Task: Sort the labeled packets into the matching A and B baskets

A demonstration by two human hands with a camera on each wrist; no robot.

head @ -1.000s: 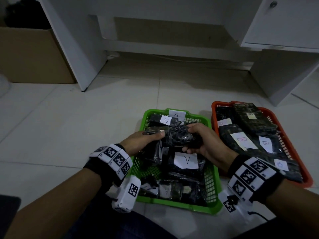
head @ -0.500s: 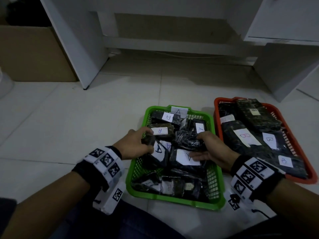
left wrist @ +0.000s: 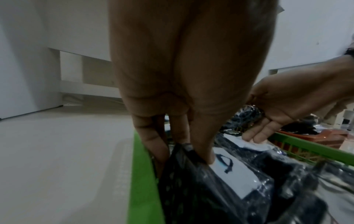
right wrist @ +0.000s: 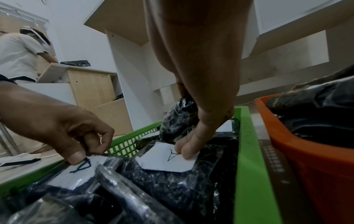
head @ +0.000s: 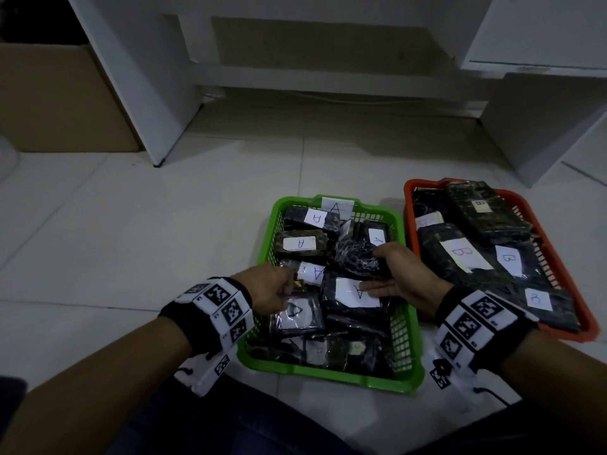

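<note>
Overhead, both hands are seen in the green basket (head: pixel 407 326); only the wrist views show the left hand (left wrist: pixel 184 94) pinching a near-left packet (left wrist: pixel 210 186) and the right hand (right wrist: pixel 199 84) with straight fingers (right wrist: pixel 188 149) pressed on an A label (right wrist: pixel 164 159).

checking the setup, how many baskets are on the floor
2: the green basket right in front of the person, and the orange basket beside it on its right. No other basket shows in these views.
</note>
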